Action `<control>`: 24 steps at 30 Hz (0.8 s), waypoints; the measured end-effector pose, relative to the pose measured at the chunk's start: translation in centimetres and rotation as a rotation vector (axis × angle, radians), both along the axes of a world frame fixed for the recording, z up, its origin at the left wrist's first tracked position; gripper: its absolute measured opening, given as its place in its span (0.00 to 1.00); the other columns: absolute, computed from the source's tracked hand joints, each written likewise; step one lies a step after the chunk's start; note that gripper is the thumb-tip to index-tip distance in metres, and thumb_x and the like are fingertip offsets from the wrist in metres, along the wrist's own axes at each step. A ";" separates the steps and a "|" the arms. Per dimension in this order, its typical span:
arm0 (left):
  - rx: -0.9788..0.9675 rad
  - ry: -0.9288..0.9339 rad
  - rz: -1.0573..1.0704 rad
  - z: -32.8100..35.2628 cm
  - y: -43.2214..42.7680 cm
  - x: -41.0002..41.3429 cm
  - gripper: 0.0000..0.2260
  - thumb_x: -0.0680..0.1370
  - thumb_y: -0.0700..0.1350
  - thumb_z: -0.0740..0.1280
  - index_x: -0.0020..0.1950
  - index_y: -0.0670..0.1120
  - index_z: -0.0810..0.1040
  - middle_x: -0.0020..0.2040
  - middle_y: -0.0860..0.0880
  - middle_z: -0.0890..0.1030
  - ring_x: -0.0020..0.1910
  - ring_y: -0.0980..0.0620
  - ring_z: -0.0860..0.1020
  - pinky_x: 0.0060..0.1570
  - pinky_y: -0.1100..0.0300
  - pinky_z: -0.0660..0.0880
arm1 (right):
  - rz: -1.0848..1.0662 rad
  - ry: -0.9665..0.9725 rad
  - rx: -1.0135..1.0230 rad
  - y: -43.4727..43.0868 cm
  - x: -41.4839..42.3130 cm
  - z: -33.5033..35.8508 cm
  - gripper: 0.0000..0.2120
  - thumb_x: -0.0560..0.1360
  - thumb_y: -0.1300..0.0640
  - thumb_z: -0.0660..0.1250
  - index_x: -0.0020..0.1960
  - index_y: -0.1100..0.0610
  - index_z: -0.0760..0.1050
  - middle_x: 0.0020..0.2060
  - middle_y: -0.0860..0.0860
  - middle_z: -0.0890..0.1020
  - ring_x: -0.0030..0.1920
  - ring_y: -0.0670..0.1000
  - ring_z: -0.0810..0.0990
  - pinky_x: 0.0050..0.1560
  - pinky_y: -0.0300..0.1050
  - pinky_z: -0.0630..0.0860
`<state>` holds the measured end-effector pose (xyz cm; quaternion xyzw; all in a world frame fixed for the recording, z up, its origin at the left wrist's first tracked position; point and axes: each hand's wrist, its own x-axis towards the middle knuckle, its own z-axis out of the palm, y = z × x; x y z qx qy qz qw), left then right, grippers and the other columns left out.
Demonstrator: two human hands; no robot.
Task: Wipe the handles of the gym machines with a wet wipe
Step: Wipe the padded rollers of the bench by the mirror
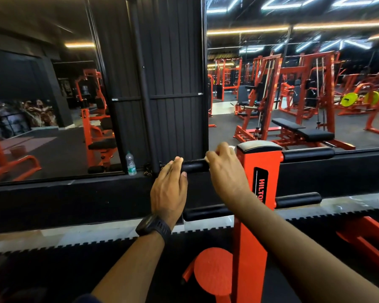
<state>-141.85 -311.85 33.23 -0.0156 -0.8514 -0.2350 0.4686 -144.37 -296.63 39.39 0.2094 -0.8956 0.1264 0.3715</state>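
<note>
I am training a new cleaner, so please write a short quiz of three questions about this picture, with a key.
1. True or false: the left hand and the right hand are both on the same handle.
2. Which hand holds the wipe? A) left B) right
3. Fill in: the bottle stands to the ___ of the handle.

Key: 1 true; 2 B; 3 left.

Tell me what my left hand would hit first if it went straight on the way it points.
The left hand grips the black handle; past that, probably the ribbed black wall panel, though depth is unclear.
</note>
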 end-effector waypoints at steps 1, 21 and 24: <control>0.000 0.005 -0.002 0.0 0.0 0.0 0.19 0.82 0.44 0.64 0.73 0.44 0.72 0.68 0.45 0.78 0.68 0.45 0.75 0.61 0.46 0.78 | 0.004 0.042 0.012 0.1 -0.4 -0.5 0.11 0.73 0.66 0.70 0.54 0.59 0.77 0.52 0.57 0.75 0.53 0.57 0.74 0.50 0.47 0.75; -0.023 -0.001 0.004 -0.1 -0.2 -0.1 0.20 0.82 0.47 0.60 0.74 0.45 0.72 0.68 0.45 0.78 0.68 0.47 0.76 0.60 0.46 0.78 | 0.085 0.064 -0.972 -2.2 0.0 -6.9 0.06 0.74 0.68 0.69 0.43 0.58 0.80 0.40 0.49 0.80 0.46 0.52 0.76 0.47 0.47 0.74; -0.035 -0.006 0.006 0.0 -0.4 -0.1 0.21 0.82 0.49 0.59 0.74 0.46 0.72 0.68 0.46 0.78 0.69 0.47 0.75 0.61 0.47 0.78 | 0.083 -0.010 -1.538 -3.7 -0.1 -6.3 0.08 0.74 0.65 0.72 0.44 0.54 0.78 0.42 0.51 0.82 0.50 0.54 0.79 0.51 0.44 0.75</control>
